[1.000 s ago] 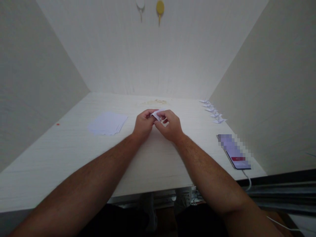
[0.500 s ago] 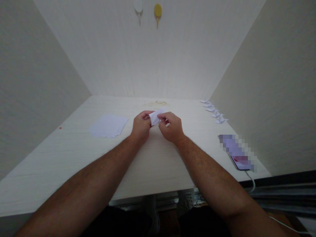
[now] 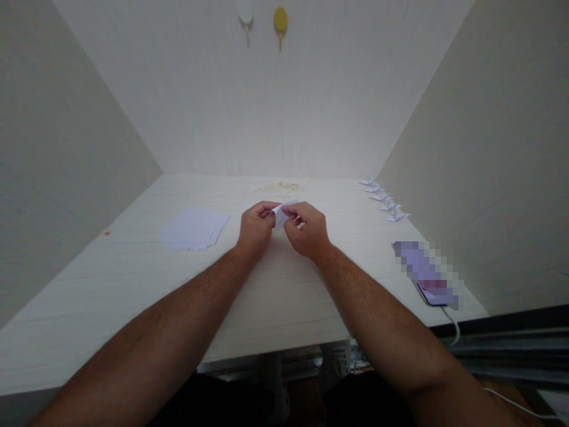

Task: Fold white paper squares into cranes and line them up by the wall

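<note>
Both of my hands meet above the middle of the pale table [image 3: 275, 296]. My left hand [image 3: 255, 228] and my right hand [image 3: 307, 228] each pinch a small folded piece of white paper [image 3: 281, 213] between thumb and fingers. The paper sticks up between the two hands, and its lower part is hidden by my fingers. Both hands are closed on it, just above the tabletop.
A stack of white paper sheets [image 3: 194, 228] lies to the left. Several small folded paper figures [image 3: 384, 200] line the right wall. A phone [image 3: 425, 273] with a white cable [image 3: 452, 330] lies at the right front. Two hooks [image 3: 262, 21] hang on the back wall.
The folded paper has turned and risen slightly between my fingers, and my hands have shifted their pinch on it. The view has tilted a little.
</note>
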Motion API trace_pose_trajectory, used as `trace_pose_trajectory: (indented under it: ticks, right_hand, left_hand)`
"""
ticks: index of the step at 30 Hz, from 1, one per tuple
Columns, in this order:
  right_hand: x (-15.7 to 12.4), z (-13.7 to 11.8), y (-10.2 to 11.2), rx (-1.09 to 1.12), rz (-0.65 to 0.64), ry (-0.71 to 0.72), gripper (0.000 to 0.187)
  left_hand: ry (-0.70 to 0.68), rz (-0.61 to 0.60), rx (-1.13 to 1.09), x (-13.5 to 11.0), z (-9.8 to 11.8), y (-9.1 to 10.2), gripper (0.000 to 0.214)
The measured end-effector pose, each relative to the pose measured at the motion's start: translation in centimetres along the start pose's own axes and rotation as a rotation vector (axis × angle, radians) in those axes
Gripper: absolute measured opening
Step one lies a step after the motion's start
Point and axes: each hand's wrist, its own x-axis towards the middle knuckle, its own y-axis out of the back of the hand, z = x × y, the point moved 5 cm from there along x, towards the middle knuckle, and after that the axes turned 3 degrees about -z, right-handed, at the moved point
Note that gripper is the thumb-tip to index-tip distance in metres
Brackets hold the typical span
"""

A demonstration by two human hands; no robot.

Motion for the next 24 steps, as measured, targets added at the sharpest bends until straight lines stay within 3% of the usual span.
trace_pose_trajectory:
  ticks: [14, 24]
  right_hand:
    - [-0.01, -0.11, -0.03, 0.018, -0.009, 0.024, 0.031]
    - [-0.13, 0.77, -0.13, -0.040, -0.036, -0.082, 0.028]
  left_hand:
    - [-0.094, -0.050, 0.087, -0.08, 0.46, -0.08, 0.015]
    - [-0.003, 0.037, -0.006, 0.17, -0.53, 0.28, 0.021]
